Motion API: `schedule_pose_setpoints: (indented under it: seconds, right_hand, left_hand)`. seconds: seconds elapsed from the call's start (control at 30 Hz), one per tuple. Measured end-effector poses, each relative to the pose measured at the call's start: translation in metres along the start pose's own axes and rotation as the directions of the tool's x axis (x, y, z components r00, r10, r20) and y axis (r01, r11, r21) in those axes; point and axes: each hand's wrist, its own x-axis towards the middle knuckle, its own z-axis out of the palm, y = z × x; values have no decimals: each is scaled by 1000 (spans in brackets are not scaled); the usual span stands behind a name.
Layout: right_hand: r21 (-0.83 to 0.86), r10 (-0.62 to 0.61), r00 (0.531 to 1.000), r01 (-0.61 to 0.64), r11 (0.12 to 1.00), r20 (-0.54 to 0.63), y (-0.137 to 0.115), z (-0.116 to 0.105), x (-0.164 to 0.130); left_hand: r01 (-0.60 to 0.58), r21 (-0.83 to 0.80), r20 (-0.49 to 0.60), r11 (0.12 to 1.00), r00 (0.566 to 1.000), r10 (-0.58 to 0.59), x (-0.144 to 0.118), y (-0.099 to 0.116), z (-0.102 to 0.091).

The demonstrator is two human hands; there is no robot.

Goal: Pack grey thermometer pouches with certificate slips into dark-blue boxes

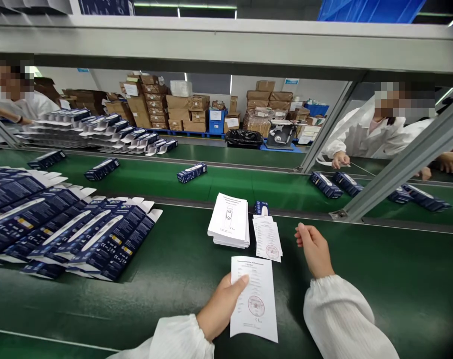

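My left hand grips a white printed leaflet with a red round stamp, its thumb on top and its other fingers hidden beneath. My right hand hovers over the green bench with fingers curled closed; nothing shows in them. Just left of it lies a small pile of white slips bearing a similar red stamp. A blue box end peeks out behind those slips. Beside them sits a stack of white booklets with a device drawn on the cover.
Many dark blue cartons with open flaps lie piled at left. On the green conveyor several closed blue boxes rest. A slanted metal post stands at right, a shelf beam above. Co-workers in white sit across the line.
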Motion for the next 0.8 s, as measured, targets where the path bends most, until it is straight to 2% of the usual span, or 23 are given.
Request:
schedule_pose_setpoints:
  seconds: [0.13, 0.33, 0.57, 0.7, 0.8]
  right_hand:
    - [-61, 34, 999, -35, 998, -19, 36, 11, 33]
    - [-152, 4, 999, 1, 988, 36, 50, 13, 32]
    - [-282, -33, 999, 27, 959, -15, 59, 18, 55]
    - [-336, -40, 999, 34, 941, -12, 64, 16, 65]
    - [-358, -98, 995, 85, 930, -17, 73, 14, 65]
  left_hand:
    - [-16, 98, 80, 995, 997, 8, 10, -6, 1]
    - [9, 235, 213, 972, 975, -61, 36, -14, 2]
    - [38, 300, 256, 953, 959, -119, 55, -18, 6]
    - [37, 255, 233, 966, 967, -99, 53, -18, 4]
    - [12, 255, 232, 967, 970, -73, 48, -15, 0]
